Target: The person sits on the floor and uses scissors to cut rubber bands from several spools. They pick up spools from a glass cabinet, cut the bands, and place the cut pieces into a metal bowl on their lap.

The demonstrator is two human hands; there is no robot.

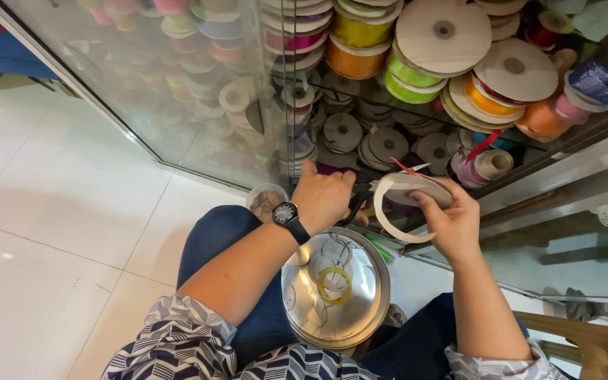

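My left hand (pixel 321 197), with a black wristwatch (pixel 285 213) on it, is closed on black-handled scissors (pixel 359 202) that point toward my right hand. My right hand (pixel 454 224) grips a flat white cardboard ribbon spool (pixel 404 188) by its edge, with a thin red ribbon end (pixel 409 169) sticking out above it. The scissor blades are hidden behind the spool. Below both hands a round silver tin (pixel 360 309) rests on my lap, with a yellow ring (pixel 334 285) and several pale rings inside.
A glass-fronted cabinet (pixel 198 105) ahead is packed with several ribbon spools in yellow, green, orange and pink. A small round container (pixel 267 200) stands on the white tiled floor (pixel 51 211) by my knee. A wooden frame (pixel 578 331) is at the lower right.
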